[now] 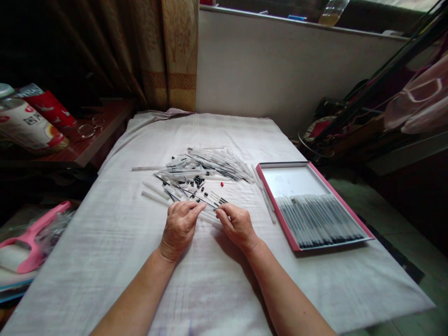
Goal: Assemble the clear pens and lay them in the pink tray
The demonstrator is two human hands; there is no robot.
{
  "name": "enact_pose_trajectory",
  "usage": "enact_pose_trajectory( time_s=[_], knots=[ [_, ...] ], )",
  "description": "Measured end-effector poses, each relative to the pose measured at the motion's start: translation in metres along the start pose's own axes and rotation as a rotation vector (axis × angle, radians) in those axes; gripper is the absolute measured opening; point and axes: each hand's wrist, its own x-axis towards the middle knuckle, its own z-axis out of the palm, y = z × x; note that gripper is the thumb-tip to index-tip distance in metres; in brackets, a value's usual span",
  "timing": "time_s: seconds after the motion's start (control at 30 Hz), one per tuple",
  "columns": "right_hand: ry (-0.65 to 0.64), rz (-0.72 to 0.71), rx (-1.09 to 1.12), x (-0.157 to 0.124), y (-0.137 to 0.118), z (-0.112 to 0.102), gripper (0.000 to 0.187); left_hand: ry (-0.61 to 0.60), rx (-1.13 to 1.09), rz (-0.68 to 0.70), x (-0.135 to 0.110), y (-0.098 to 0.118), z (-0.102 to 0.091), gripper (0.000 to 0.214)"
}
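Note:
My left hand [180, 225] and my right hand [237, 224] rest close together on a white cloth-covered table [140, 261], both with fingers curled. Between them they hold a thin clear pen barrel [208, 216] that lies nearly flat. Just beyond the hands is a loose pile of clear pen barrels, black refills and small black caps [203, 170]. A single small red cap [221, 184] lies in that pile.
A shallow pink-rimmed box [280, 217] at the right holds a row of assembled pens [320, 219]. A low wooden shelf with cans [31, 123] stands at the left, a pink-handled tool [33, 233] below it. Clutter and cloth lie at the right, a wall behind.

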Motion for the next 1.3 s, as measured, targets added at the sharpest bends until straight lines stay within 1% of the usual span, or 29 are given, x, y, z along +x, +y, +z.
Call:
enact_pose_trajectory(
  time_s=[0.1, 0.2, 0.3, 0.43, 0.53, 0.63, 0.77, 0.83, 0.87, 0.93, 1.0, 1.03, 1.1, 1.2, 1.23, 1.3],
  knots=[
    [-0.002, 0.024, 0.039, -0.001, 0.001, 0.0, 0.013, 0.001, 0.003, -0.009, -0.001, 0.0, 0.0, 0.04],
    [0.02, 0.002, 0.071, -0.003, 0.002, 0.0, 0.013, -0.006, 0.005, -0.019, -0.001, 0.0, 0.001, 0.039],
    [0.021, -0.023, 0.037, -0.003, 0.002, 0.001, 0.012, 0.001, 0.011, -0.012, -0.001, 0.0, 0.001, 0.039],
    [0.008, -0.022, -0.029, 0.0, 0.001, 0.0, 0.017, 0.008, 0.013, 0.006, 0.0, 0.0, 0.001, 0.039],
    [-0.017, 0.006, -0.013, 0.001, -0.002, -0.001, 0.023, 0.002, 0.002, 0.007, 0.001, 0.002, 0.0, 0.039],
    [-0.043, 0.103, 0.13, 0.0, -0.005, -0.001, 0.029, 0.017, -0.006, 0.024, 0.003, 0.003, -0.002, 0.037],
    [-0.096, 0.323, 0.449, 0.0, -0.011, 0.006, 0.041, 0.07, 0.006, 0.06, 0.005, 0.004, -0.005, 0.039],
    [-0.129, 0.407, 0.569, 0.002, -0.012, 0.01, 0.043, 0.096, 0.04, 0.048, 0.006, 0.005, -0.007, 0.04],
    [-0.12, 0.429, 0.597, 0.003, -0.011, 0.011, 0.043, 0.116, 0.06, 0.025, 0.006, 0.005, -0.008, 0.038],
    [-0.044, 0.432, 0.58, 0.005, -0.01, 0.011, 0.043, 0.182, 0.07, -0.082, 0.007, 0.006, -0.009, 0.033],
    [0.064, 0.404, 0.506, 0.007, -0.009, 0.009, 0.043, 0.293, -0.012, -0.261, 0.008, 0.005, -0.009, 0.03],
    [0.104, 0.38, 0.458, 0.007, -0.01, 0.007, 0.042, 0.347, -0.102, -0.376, 0.008, 0.005, -0.008, 0.03],
    [0.134, 0.313, 0.357, 0.007, -0.012, 0.007, 0.04, 0.399, -0.385, -0.646, 0.01, 0.004, -0.006, 0.036],
    [0.088, 0.189, 0.201, 0.003, -0.02, 0.01, 0.035, 0.355, -0.927, -1.059, 0.014, 0.006, -0.003, 0.051],
    [0.062, 0.162, 0.16, 0.002, -0.023, 0.012, 0.034, 0.381, -1.048, -1.16, 0.016, 0.007, -0.003, 0.055],
    [0.012, 0.146, 0.123, 0.001, -0.028, 0.017, 0.033, 0.444, -1.197, -1.291, 0.02, 0.008, -0.004, 0.058]
  ],
)
